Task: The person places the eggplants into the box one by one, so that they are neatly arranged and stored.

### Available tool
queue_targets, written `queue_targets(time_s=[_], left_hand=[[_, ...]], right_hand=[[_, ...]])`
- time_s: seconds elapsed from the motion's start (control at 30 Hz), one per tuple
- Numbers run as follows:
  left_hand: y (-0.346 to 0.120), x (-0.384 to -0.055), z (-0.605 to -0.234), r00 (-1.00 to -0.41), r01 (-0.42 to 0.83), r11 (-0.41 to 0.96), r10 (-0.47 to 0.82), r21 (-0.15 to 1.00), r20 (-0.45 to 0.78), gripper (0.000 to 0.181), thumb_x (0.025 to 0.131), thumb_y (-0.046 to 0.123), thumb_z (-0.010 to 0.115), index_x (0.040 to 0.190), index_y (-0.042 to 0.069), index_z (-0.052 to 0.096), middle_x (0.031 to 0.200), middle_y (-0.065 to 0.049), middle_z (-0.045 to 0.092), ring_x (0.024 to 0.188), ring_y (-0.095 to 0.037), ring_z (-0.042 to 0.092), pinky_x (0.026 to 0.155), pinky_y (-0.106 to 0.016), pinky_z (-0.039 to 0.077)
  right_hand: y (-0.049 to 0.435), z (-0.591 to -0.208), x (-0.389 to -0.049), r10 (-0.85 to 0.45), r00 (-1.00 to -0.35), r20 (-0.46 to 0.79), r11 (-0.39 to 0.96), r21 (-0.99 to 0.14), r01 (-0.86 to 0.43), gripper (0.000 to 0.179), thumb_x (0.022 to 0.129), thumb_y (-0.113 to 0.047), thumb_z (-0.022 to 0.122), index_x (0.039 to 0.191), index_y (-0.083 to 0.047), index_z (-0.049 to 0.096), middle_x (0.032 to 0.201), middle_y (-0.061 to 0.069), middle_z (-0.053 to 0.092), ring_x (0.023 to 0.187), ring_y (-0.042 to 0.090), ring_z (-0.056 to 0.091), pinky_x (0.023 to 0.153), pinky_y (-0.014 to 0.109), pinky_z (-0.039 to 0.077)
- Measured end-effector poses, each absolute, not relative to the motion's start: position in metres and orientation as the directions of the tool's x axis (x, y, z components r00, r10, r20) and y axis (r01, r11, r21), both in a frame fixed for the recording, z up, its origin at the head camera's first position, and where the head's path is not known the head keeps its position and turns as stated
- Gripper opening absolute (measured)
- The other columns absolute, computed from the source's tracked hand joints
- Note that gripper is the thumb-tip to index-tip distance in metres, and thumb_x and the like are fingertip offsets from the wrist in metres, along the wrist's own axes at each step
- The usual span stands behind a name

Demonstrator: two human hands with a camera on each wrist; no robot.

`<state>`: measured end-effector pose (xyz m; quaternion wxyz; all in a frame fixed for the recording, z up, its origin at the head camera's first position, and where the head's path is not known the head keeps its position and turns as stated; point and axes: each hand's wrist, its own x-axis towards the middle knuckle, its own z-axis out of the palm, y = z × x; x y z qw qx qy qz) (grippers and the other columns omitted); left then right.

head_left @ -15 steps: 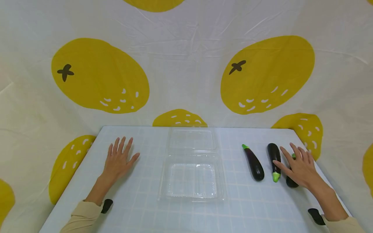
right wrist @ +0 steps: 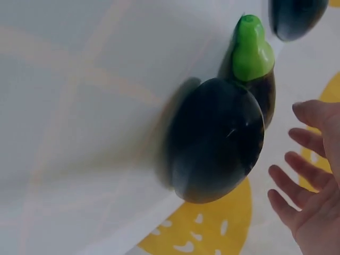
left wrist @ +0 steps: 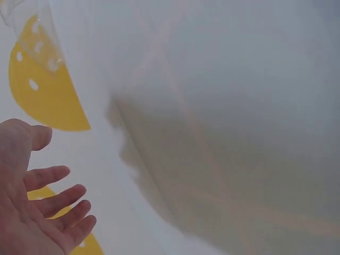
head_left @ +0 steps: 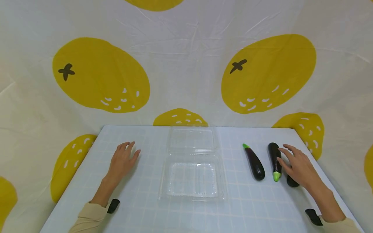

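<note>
A cream fabric backdrop with yellow fruit prints (head_left: 186, 64) hangs behind a pale, grid-patterned table (head_left: 247, 210). An open clear plastic clamshell container (head_left: 192, 181) lies at its middle, lid folded away. The left hand (head_left: 122, 161), near the table's left side, holds nothing, its fingers loosely bent. The right hand (head_left: 298, 166), also unloaded and relaxed, hovers over the rightmost eggplant (head_left: 292, 182), partly hiding it; the middle eggplant (head_left: 273, 154) and left eggplant (head_left: 255, 165) lie right of the container.
</note>
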<state>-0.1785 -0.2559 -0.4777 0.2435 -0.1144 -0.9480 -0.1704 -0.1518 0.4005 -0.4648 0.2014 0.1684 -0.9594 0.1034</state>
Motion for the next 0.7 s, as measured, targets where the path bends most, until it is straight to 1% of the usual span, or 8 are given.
queue_targets(time_s=[0.07, 0.2, 0.33, 0.43, 0.53, 0.7], left_hand=[[-0.253, -0.178, -0.477, -0.854, 0.302, 0.907, 0.120, 0.293, 0.507, 0.041, 0.093, 0.013, 0.074, 0.124, -0.012, 0.063, 0.117, -0.034, 0.062, 0.113, -0.052, 0.056, 0.090, -0.064, 0.050], [-0.246, -0.176, -0.474, -0.875, 0.285, 0.886, 0.086, 0.365, 0.476, 0.038, 0.095, 0.012, 0.072, 0.125, -0.010, 0.064, 0.119, -0.032, 0.062, 0.114, -0.050, 0.055, 0.087, -0.062, 0.052], [-0.236, -0.174, -0.467, -0.921, 0.234, 0.864, 0.050, 0.446, 0.386, 0.038, 0.099, 0.015, 0.067, 0.129, -0.008, 0.063, 0.125, -0.031, 0.060, 0.119, -0.047, 0.053, 0.091, -0.062, 0.051], [-0.230, -0.174, -0.464, -0.944, 0.197, 0.853, 0.032, 0.483, 0.329, 0.040, 0.102, 0.018, 0.064, 0.133, -0.007, 0.062, 0.130, -0.030, 0.059, 0.123, -0.045, 0.052, 0.096, -0.062, 0.049], [-0.224, -0.174, -0.464, -0.952, 0.181, 0.844, 0.021, 0.505, 0.307, 0.041, 0.103, 0.020, 0.064, 0.134, -0.005, 0.061, 0.132, -0.029, 0.058, 0.125, -0.045, 0.053, 0.100, -0.062, 0.048], [-0.214, -0.172, -0.466, -0.945, 0.203, 0.821, 0.022, 0.534, 0.325, 0.040, 0.102, 0.021, 0.065, 0.133, -0.005, 0.063, 0.131, -0.028, 0.060, 0.122, -0.045, 0.056, 0.099, -0.061, 0.049]], right_hand=[[0.398, -0.465, -0.153, -0.291, -0.841, 0.457, 0.917, -0.117, -0.381, 0.047, 0.082, -0.002, 0.080, 0.125, 0.004, 0.061, 0.131, 0.032, 0.053, 0.111, 0.054, 0.052, 0.090, 0.073, 0.043], [0.391, -0.465, -0.154, -0.270, -0.836, 0.478, 0.919, -0.132, -0.372, 0.047, 0.080, 0.000, 0.080, 0.123, 0.004, 0.062, 0.129, 0.031, 0.055, 0.110, 0.053, 0.053, 0.090, 0.072, 0.043], [0.385, -0.464, -0.153, -0.251, -0.840, 0.482, 0.918, -0.156, -0.364, 0.047, 0.080, 0.001, 0.081, 0.123, 0.004, 0.063, 0.129, 0.029, 0.056, 0.112, 0.051, 0.053, 0.092, 0.071, 0.044], [0.380, -0.463, -0.152, -0.248, -0.839, 0.484, 0.913, -0.174, -0.370, 0.046, 0.081, 0.001, 0.080, 0.123, 0.004, 0.063, 0.129, 0.029, 0.056, 0.112, 0.051, 0.053, 0.092, 0.070, 0.043], [0.376, -0.463, -0.152, -0.242, -0.845, 0.477, 0.909, -0.194, -0.369, 0.044, 0.083, 0.001, 0.079, 0.124, 0.004, 0.063, 0.130, 0.029, 0.055, 0.113, 0.051, 0.053, 0.091, 0.069, 0.043], [0.368, -0.460, -0.151, -0.223, -0.865, 0.449, 0.910, -0.222, -0.350, 0.044, 0.085, 0.000, 0.078, 0.125, 0.004, 0.062, 0.131, 0.030, 0.053, 0.115, 0.052, 0.051, 0.092, 0.071, 0.042]])
